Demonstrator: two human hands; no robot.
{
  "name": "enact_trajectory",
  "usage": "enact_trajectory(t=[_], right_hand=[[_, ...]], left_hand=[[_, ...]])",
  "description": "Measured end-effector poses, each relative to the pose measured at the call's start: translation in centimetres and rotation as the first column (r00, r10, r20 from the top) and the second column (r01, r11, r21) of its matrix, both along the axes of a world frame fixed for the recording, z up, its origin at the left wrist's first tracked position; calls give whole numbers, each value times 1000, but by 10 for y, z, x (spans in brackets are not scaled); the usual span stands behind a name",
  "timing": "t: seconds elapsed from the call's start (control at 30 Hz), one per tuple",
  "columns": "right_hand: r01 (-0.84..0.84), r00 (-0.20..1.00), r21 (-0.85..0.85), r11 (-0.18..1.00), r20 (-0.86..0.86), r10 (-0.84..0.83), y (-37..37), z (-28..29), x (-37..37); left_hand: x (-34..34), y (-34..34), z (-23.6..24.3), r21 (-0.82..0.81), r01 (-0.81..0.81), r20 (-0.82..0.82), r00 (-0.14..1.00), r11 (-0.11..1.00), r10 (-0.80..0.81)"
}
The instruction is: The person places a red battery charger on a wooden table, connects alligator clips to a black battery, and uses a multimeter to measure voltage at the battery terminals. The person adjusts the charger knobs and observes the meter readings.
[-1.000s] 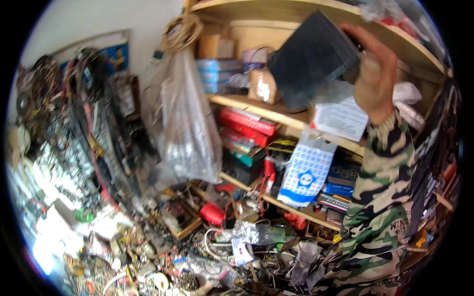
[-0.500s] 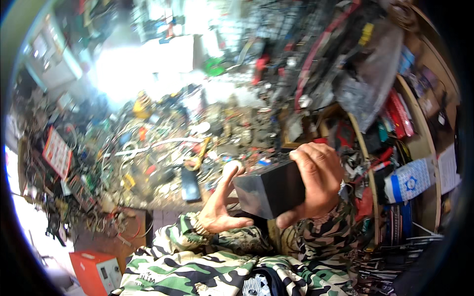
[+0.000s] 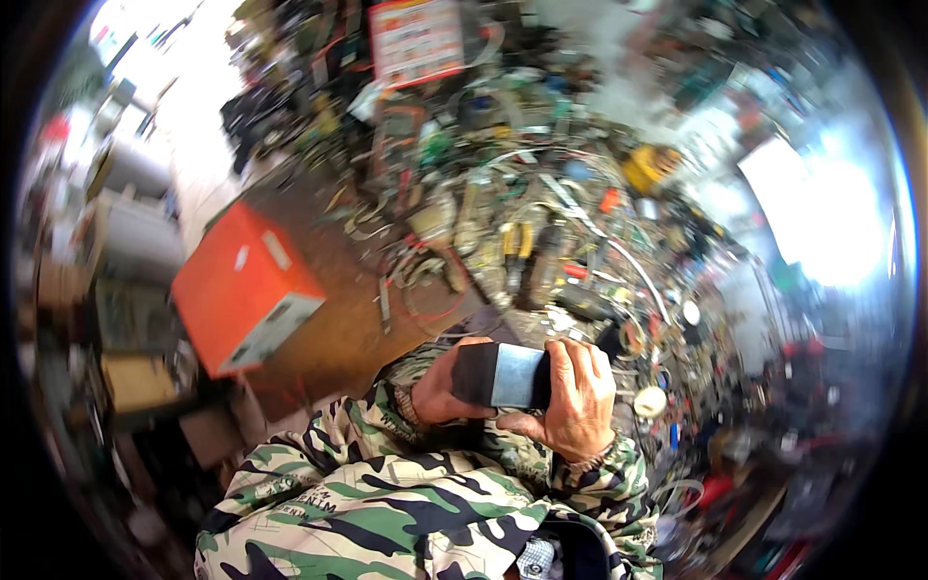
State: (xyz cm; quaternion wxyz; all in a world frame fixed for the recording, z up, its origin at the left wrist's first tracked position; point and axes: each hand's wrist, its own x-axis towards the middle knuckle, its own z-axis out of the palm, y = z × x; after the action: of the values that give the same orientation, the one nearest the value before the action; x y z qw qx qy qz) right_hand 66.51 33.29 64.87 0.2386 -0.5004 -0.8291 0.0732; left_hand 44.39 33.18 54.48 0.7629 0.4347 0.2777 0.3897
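The black box (image 3: 474,375) looks like smooth plastic, one face glossy; the camouflage garment (image 3: 387,512) is matt, creased cloth; at the left edge of the dull brown worktop (image 3: 333,343), the orange box (image 3: 232,295) looks smooth.

Strong white glare at right, swamping pale panel (image 3: 776,193); floor (image 3: 198,140) at upper left overexposed. Lower left dim. Motion blur over clutter (image 3: 744,445) at right; held box (image 3: 514,375) sharper. Fisheye bowing, black rim.

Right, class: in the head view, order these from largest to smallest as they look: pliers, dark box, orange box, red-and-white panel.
1. Orange box
2. Red-and-white panel and dark box: too alike to rank, as the dark box is partly covered
3. Pliers
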Motion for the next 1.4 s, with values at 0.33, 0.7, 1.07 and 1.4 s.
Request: enact_trajectory(t=[0.33, 0.7, 1.07, 1.4], right_hand=[[-565, 820, -507, 651, -261, 508, 15, -78, -93], [-645, 746, -304, 701, -54, 664, 19, -152, -247], [-697, 621, -343, 630, 149, 769, 33, -203, -368], [-691, 618, -421, 588, 79, 782, 36, -215, -386]], left_hand=[[-80, -124, -40, -188, -450, -176, 890, 873, 421], [-223, -192, -93, 129, -837, -877, 154, 532, 455], [-306, -155, -124, 87, -558, -988, -157, 825, -3], [-332, -196, -171, 645, -401, -764, -307, 650, 568]])
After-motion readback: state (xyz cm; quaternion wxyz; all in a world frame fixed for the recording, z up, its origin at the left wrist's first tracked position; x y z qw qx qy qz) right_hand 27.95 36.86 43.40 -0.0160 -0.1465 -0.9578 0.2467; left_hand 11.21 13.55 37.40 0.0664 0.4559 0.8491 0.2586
